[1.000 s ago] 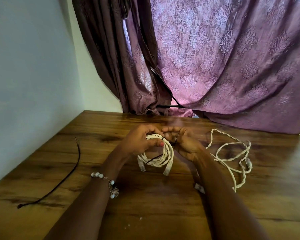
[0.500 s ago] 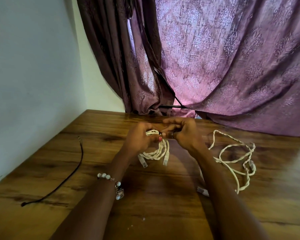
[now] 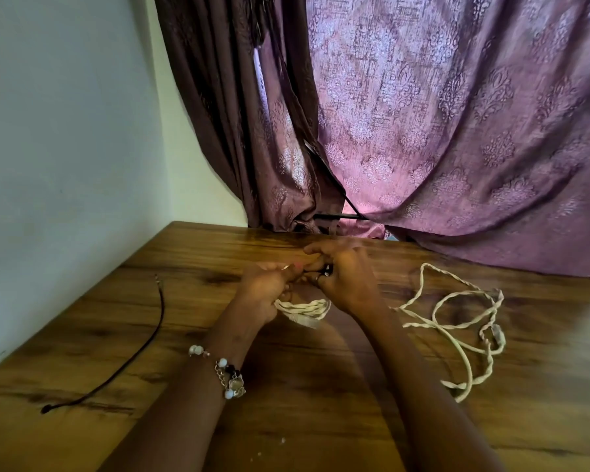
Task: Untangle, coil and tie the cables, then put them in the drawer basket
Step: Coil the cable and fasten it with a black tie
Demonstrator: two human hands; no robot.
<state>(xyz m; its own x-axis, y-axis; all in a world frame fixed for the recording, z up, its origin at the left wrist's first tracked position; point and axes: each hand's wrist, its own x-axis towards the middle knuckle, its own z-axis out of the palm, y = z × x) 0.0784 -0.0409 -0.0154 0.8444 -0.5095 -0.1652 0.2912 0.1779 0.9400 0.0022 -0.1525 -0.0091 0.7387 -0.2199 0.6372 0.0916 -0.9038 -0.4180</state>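
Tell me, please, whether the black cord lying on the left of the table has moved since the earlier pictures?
No. The black cord keeps the same curve and place on the table beside the wall; its small shift in the picture matches the camera's own movement.

Both forearms are stretched forward; the left hand and right hand are curled, fingertips met.

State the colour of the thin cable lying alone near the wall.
Dark brown, nearly black: the thin loose cable, head view.
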